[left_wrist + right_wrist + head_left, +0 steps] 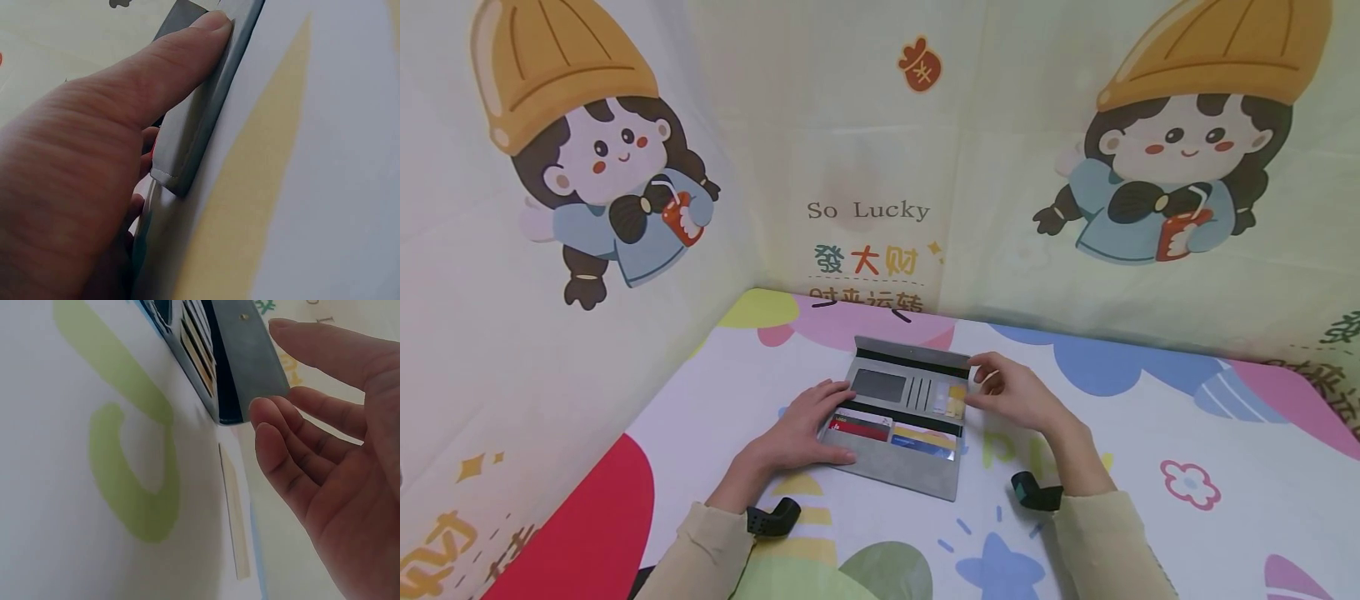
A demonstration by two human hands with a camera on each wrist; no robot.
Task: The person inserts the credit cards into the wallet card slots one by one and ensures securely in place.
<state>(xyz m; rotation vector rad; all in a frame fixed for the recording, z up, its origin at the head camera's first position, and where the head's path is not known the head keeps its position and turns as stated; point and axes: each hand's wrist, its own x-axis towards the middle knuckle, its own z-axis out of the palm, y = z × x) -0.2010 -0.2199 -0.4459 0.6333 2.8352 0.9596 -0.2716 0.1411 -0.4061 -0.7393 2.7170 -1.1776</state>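
Observation:
A long grey wallet (898,468) lies unfolded on the table. Its upper flap (910,352) tilts up at the back. The middle panel has a dark window (880,385), several slots and a yellowish card (957,402) at the right. A red card (859,427) and a blue card (925,445) sit in the front panel. My left hand (797,427) rests on the wallet's left side; its thumb (187,47) presses the front panel. Beside the upper right corner is my right hand (1018,393), fingers loosely bent near the flap's edge (265,369), with nothing gripped.
A patterned cloth (1150,417) covers the table. Printed sheets (865,150) with cartoon figures stand behind and to the left. Black wrist cameras (775,518) are worn on both wrists.

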